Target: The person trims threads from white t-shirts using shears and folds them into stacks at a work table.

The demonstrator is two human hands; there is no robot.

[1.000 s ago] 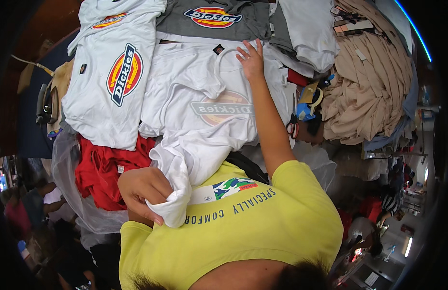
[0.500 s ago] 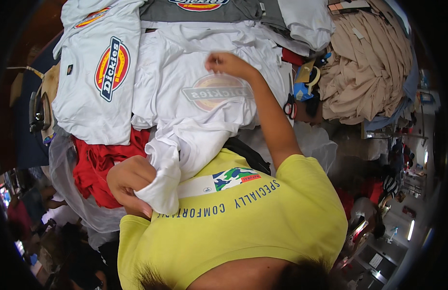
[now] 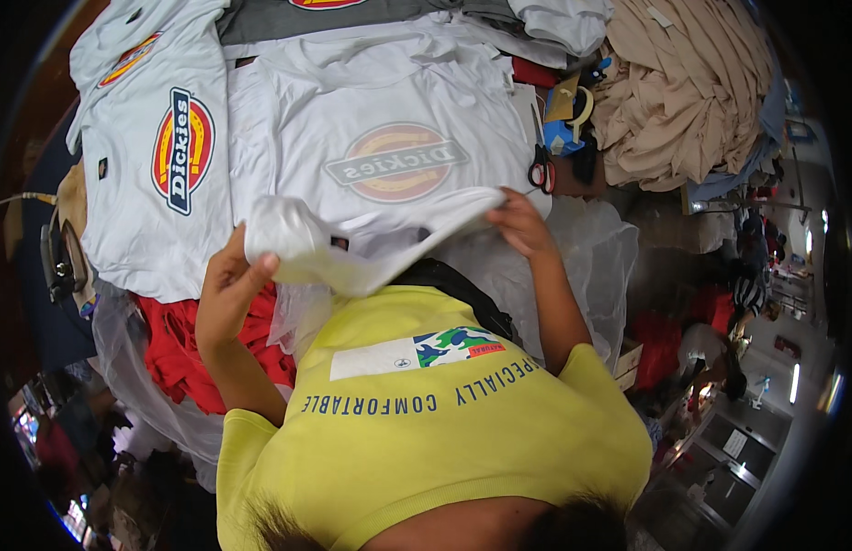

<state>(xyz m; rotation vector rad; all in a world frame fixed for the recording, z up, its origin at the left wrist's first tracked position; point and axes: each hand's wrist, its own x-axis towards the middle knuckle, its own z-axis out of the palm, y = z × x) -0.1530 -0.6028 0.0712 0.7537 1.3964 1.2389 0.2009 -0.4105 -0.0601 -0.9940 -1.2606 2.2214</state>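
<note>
A white T-shirt (image 3: 297,110) lies inside out or face down before me, with an oval logo (image 3: 396,163) showing faintly and mirrored through the cloth. Along its near side, a bunched white strip of fabric (image 3: 380,253) is lifted just in front of my body. My left hand (image 3: 225,280) is closed on the left end of this strip, thumb on top. My right hand (image 3: 522,223) pinches the other end, so the strip stretches between both hands. A small dark label (image 3: 339,242) shows at the strip. Whether strip and spread shirt are one piece, I cannot tell.
More white T-shirts with bright logos (image 3: 150,174) lie at left, beside an iron (image 3: 58,257). Red cloth (image 3: 178,344) and clear plastic sheeting (image 3: 591,266) sit near me. Scissors (image 3: 541,170), a tape roll (image 3: 582,106) and a beige fabric heap (image 3: 688,96) are at right.
My right hand has come back from over the shirt toward me and taken hold of the white fabric. My left hand has risen and moved forward, holding its end up.
</note>
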